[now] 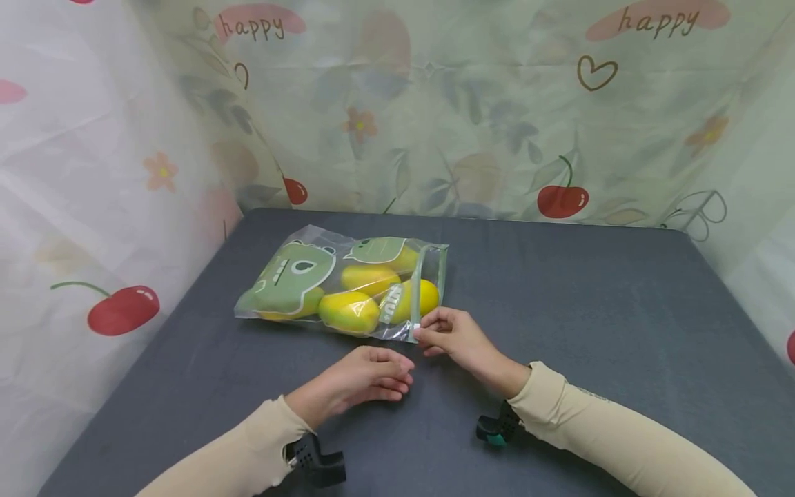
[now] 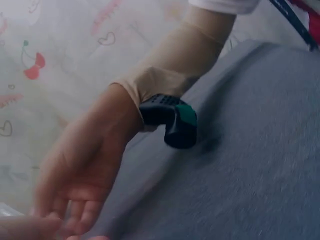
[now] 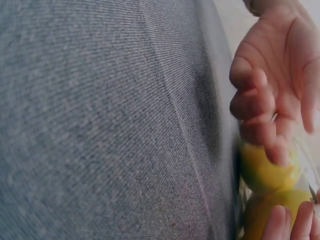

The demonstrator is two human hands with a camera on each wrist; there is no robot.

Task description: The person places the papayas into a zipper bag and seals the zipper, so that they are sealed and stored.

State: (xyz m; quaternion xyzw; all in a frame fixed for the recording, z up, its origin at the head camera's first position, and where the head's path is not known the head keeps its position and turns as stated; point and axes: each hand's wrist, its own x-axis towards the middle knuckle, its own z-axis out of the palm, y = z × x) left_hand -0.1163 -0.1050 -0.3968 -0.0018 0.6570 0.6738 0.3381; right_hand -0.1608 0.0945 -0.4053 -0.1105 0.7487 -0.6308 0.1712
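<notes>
A clear zip bag (image 1: 338, 250) with green animal prints lies flat on the dark table, left of centre, with several yellow-green mangoes (image 1: 350, 312) inside. At the near end of the bag's zip strip, my right hand (image 1: 462, 339) pinches the small white slider (image 1: 417, 331) between thumb and index finger. Just in front of the bag, my left hand (image 1: 373, 376) hovers with loosely bent fingers and holds nothing. The right wrist view has the left hand (image 3: 275, 90) beside the bagged mangoes (image 3: 267, 170), and the right fingertips (image 3: 300, 222) at the lower edge.
The dark cloth-covered table (image 1: 590, 297) extends around the bag on all sides. Patterned curtains (image 1: 435, 124) with cherries and flowers enclose its back and both sides. A black camera (image 1: 318, 461) is strapped to the left wrist, another (image 1: 497, 426) to the right.
</notes>
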